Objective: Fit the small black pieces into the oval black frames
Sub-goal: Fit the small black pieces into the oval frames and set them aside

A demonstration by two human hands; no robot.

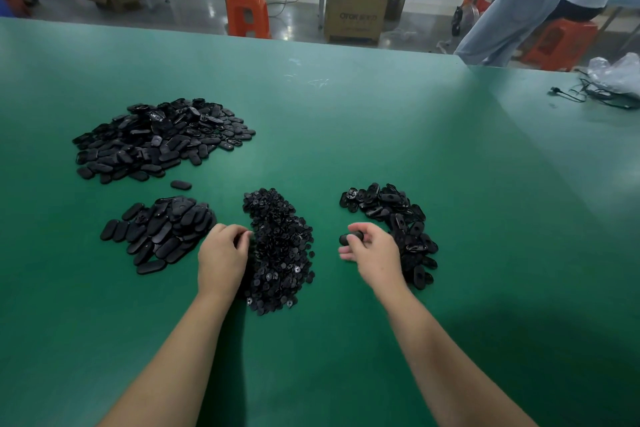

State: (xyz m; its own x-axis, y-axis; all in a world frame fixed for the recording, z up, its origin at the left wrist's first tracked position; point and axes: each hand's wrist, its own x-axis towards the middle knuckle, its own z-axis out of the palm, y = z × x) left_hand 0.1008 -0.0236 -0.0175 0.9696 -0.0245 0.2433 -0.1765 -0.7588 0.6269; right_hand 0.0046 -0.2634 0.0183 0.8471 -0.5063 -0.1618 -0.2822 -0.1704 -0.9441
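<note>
The right hand [372,251] pinches one oval frame [351,238]. The left hand [223,255] curls its fingers into the small-piece heap [278,250], probably picking. Frame piles lie either side of that heap; much seems left.

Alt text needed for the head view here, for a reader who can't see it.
Over a green table, the right hand pinches one oval black frame while the left hand reaches into the central pile of small black pieces. Three heaps of oval parts lie around: far left, near left, right.
</note>
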